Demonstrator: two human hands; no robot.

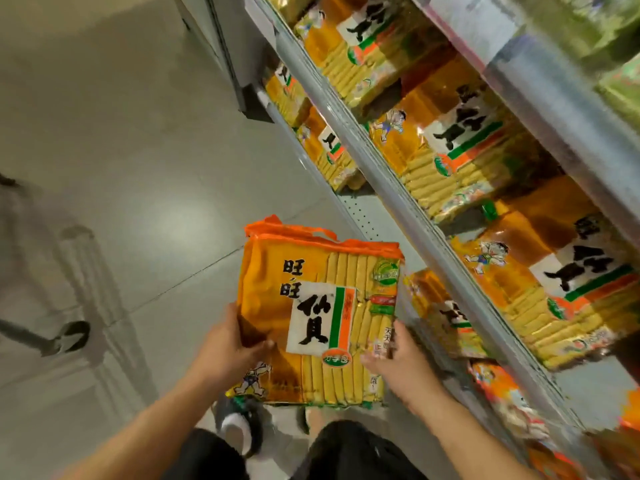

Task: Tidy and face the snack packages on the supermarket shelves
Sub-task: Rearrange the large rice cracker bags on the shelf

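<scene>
A large orange and yellow rice-cracker package [322, 306] with black characters on a white label is held over the aisle floor, face up toward me. My left hand [227, 348] grips its left edge, thumb curled over the front. My right hand [398, 358] grips its lower right side, thumb on the front. Matching packages stand on the shelves to the right: several on the middle shelf [460, 147] and several on the bottom shelf [325, 147].
Metal shelf rails [391, 188] run diagonally from top centre to lower right. A bare perforated patch of bottom shelf [367, 216] shows beside the held package. Grey tiled floor [138, 168] fills the left. Another person's shoe [74, 336] is at far left. My own shoe [239, 431] is below.
</scene>
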